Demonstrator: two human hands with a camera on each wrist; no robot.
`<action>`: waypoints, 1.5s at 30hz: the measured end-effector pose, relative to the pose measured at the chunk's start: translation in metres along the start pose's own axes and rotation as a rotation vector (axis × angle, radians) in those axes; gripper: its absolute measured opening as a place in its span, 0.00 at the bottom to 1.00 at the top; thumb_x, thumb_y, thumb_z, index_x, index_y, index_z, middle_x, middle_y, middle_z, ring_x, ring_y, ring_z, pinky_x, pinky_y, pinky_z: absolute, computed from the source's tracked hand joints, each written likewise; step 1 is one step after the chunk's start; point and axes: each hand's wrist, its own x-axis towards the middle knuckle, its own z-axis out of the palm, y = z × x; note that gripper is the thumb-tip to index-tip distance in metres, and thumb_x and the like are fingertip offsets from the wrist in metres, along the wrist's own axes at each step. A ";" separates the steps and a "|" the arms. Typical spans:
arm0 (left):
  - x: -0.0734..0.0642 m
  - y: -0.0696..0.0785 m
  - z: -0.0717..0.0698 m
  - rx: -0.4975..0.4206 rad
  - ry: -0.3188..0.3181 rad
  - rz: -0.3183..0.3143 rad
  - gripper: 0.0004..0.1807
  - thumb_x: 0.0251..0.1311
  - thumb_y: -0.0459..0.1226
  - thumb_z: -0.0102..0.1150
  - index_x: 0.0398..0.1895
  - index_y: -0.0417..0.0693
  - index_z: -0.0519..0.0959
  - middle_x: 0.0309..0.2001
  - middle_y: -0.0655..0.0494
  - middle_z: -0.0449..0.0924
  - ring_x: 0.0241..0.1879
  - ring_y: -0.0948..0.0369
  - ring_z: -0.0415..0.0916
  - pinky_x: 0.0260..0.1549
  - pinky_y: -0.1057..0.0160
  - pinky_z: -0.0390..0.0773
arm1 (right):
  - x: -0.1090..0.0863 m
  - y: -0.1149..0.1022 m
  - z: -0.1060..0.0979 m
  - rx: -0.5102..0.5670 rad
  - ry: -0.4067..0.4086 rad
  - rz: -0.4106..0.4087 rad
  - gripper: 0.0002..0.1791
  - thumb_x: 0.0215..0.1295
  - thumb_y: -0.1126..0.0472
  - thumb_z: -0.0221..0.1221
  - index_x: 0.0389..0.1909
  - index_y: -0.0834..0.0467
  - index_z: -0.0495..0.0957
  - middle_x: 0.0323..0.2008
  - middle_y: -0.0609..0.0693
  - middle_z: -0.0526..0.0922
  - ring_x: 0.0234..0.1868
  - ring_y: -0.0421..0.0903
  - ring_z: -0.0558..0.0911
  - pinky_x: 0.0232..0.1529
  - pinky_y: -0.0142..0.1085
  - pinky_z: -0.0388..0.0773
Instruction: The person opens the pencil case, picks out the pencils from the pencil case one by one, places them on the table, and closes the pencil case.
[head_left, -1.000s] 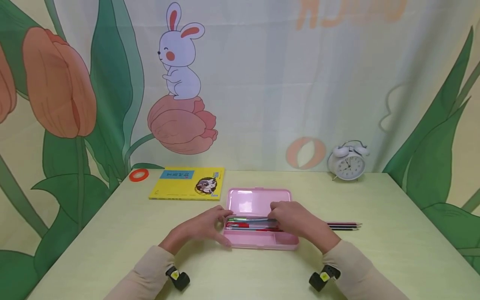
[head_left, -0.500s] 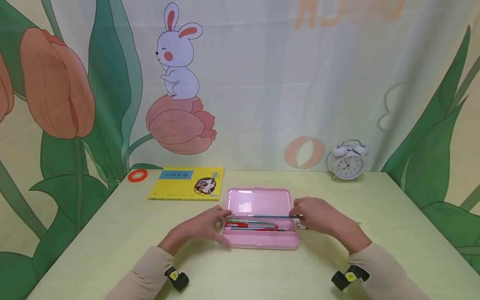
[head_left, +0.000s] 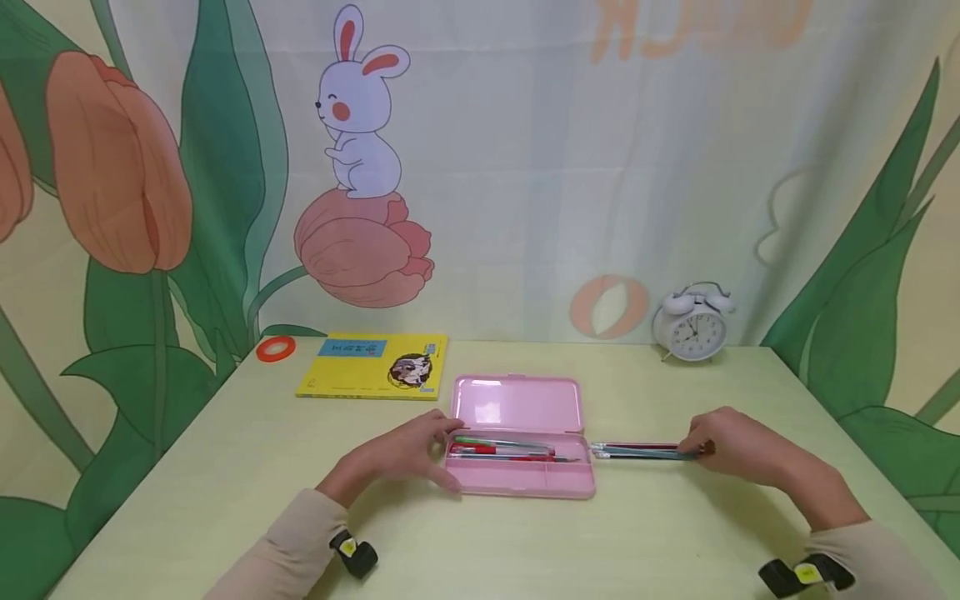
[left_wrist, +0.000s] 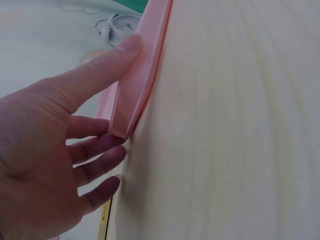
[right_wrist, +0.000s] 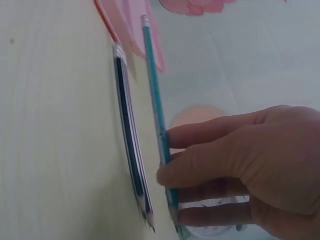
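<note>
The right hand (head_left: 738, 447) pinches a teal pencil (right_wrist: 157, 100) between thumb and fingers, close to dark pencils (right_wrist: 128, 120) lying on the table (head_left: 570, 550), right of an open pink case (head_left: 495, 477). The left hand (head_left: 397, 452) grips the case's left end, its thumb at the front; pens (head_left: 474, 450) lie in the back compartment

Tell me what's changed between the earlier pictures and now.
The right grip took hold of the teal pencil, drew it out of the case and carried it right, to the dark pencils; it still holds it. The left grip stayed at the left end of the case. The case, book, ring and clock stayed put.
</note>
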 end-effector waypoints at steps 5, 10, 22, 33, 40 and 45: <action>0.001 -0.001 0.000 -0.008 -0.007 0.008 0.52 0.44 0.49 0.81 0.72 0.40 0.67 0.52 0.55 0.71 0.52 0.56 0.68 0.55 0.52 0.72 | -0.008 0.014 0.000 0.085 -0.068 0.043 0.15 0.50 0.78 0.66 0.34 0.57 0.90 0.28 0.39 0.81 0.27 0.33 0.73 0.27 0.31 0.74; 0.002 -0.003 0.000 0.002 -0.006 0.004 0.52 0.44 0.51 0.81 0.72 0.43 0.67 0.53 0.56 0.70 0.53 0.57 0.68 0.55 0.53 0.72 | -0.004 0.018 0.008 0.072 -0.061 0.003 0.17 0.47 0.80 0.65 0.28 0.54 0.88 0.25 0.37 0.77 0.26 0.32 0.68 0.26 0.29 0.70; 0.001 -0.002 0.000 -0.007 -0.007 -0.018 0.53 0.43 0.52 0.81 0.73 0.44 0.66 0.54 0.56 0.70 0.54 0.57 0.68 0.57 0.52 0.72 | 0.001 0.019 0.011 -0.009 -0.075 0.103 0.09 0.52 0.75 0.68 0.29 0.59 0.90 0.28 0.41 0.82 0.29 0.34 0.74 0.31 0.32 0.78; 0.000 -0.001 0.000 0.003 -0.009 -0.005 0.52 0.44 0.50 0.81 0.72 0.41 0.67 0.54 0.54 0.70 0.53 0.56 0.68 0.55 0.52 0.72 | -0.001 0.021 0.011 -0.071 -0.059 0.113 0.13 0.54 0.73 0.67 0.19 0.52 0.82 0.23 0.39 0.72 0.25 0.36 0.66 0.26 0.31 0.68; -0.001 -0.001 0.000 0.005 -0.008 -0.030 0.53 0.43 0.52 0.81 0.73 0.44 0.66 0.53 0.57 0.70 0.53 0.57 0.67 0.56 0.53 0.72 | 0.001 0.018 0.010 -0.108 -0.053 0.168 0.09 0.54 0.71 0.69 0.24 0.54 0.86 0.25 0.40 0.78 0.27 0.37 0.72 0.30 0.34 0.78; -0.001 0.000 -0.001 -0.001 -0.007 -0.031 0.53 0.43 0.51 0.81 0.73 0.44 0.66 0.53 0.57 0.69 0.53 0.57 0.67 0.56 0.53 0.72 | 0.002 0.017 0.010 -0.126 -0.039 0.161 0.10 0.53 0.72 0.70 0.23 0.53 0.85 0.25 0.40 0.78 0.27 0.37 0.73 0.31 0.35 0.79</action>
